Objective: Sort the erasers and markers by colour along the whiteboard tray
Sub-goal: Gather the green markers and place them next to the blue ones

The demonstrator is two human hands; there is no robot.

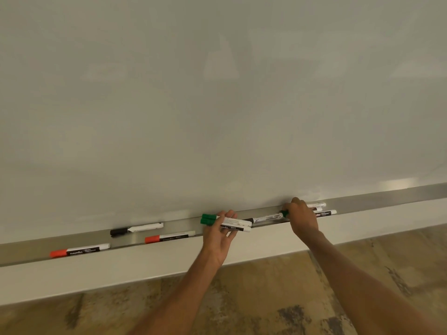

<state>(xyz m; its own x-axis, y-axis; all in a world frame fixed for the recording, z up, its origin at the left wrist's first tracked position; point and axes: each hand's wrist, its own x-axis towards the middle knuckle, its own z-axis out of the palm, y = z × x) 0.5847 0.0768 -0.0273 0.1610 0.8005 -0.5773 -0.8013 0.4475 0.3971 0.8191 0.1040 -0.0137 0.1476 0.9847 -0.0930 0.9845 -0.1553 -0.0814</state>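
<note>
Gathering the greens is the step I judge to be in hand. My left hand (pixel 219 234) has its grip clamped around two green-capped markers (pixel 226 223), held just above the near lip of the whiteboard tray (pixel 29 250), caps pointing left. My right hand (pixel 302 217) is down in the tray further right, fingers closed on the green cap (pixel 284 213) of a third marker whose white barrel (pixel 266 218) lies leftward from it.

Left of my hands, the tray holds a black-capped marker (pixel 136 228) at the far side and two red-capped markers, one (pixel 169 236) nearer the middle and one (pixel 79 250) further left, all well apart.

Next, I think, the third green should be lifted clear and brought to join the pair, then all three set down together in a free stretch of tray, without nudging its neighbours.

Behind my right hand lie more markers (pixel 324 211); their caps are hidden, so I cannot tell their colours or exact count. A dark tip just left of the white barrel is hard to make out. I see no eraser.
</note>
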